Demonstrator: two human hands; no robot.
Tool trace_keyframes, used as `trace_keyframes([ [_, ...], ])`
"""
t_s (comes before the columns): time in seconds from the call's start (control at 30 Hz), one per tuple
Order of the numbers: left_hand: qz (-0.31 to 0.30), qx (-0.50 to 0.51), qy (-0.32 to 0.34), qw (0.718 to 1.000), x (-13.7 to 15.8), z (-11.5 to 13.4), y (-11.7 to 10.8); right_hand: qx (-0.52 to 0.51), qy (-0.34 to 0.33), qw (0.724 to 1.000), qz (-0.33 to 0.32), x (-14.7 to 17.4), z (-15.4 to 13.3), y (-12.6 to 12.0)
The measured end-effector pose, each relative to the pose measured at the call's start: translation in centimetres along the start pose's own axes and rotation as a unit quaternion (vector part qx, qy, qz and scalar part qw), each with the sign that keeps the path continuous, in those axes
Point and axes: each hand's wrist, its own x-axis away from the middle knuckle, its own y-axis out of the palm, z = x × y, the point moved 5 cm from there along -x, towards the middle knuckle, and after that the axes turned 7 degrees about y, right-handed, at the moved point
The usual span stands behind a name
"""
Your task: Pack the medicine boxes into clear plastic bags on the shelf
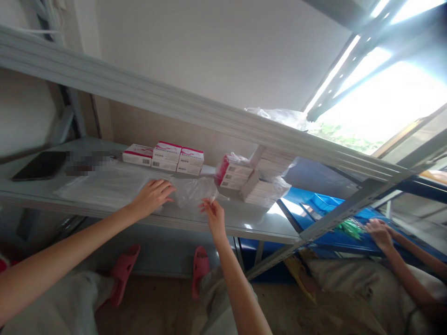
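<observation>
A clear plastic bag [198,190] lies crumpled on the grey shelf between my two hands. My right hand [214,211] pinches its near right edge between thumb and fingertips. At its left side, my left hand [155,194] is open with the fingers stretched out and the thumb apart, over the edge of a flat pile of clear bags [104,186]. Behind them stand white and pink boxes [166,156], several in low stacks. To the right, boxes wrapped in clear plastic [234,172] sit beside larger wrapped white bundles [267,181].
A dark tablet-like slab [41,166] lies at the shelf's left end, near a blurred-out patch. An upper shelf beam [167,100] crosses above my hands. A slanted metal post [335,218] stands at right; beyond it are a blue tray [323,204] and another person's hands [380,232].
</observation>
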Motion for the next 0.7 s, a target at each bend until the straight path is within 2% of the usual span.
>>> trace_keyframes([
  [0.17,0.012,-0.01,0.007,1.0,-0.3,0.5,0.6,-0.002,-0.004,0.999,-0.038,0.4,-0.1,0.4],
  [0.3,0.015,0.005,0.029,0.999,-0.3,0.9,0.3,0.023,-0.011,0.999,-0.036,0.9,-0.3,0.2],
  [0.4,0.013,0.021,0.018,1.0,0.0,0.4,-0.1,0.03,-0.014,0.999,-0.024,1.0,-0.4,-0.5],
  [0.57,0.009,0.031,-0.009,0.999,0.8,-1.2,-0.6,0.021,-0.012,0.998,0.064,0.1,-0.6,-4.4],
  [0.7,-0.009,0.038,0.009,0.999,1.5,-1.8,-0.5,0.01,0.032,0.991,0.126,-0.8,-0.3,-8.0],
])
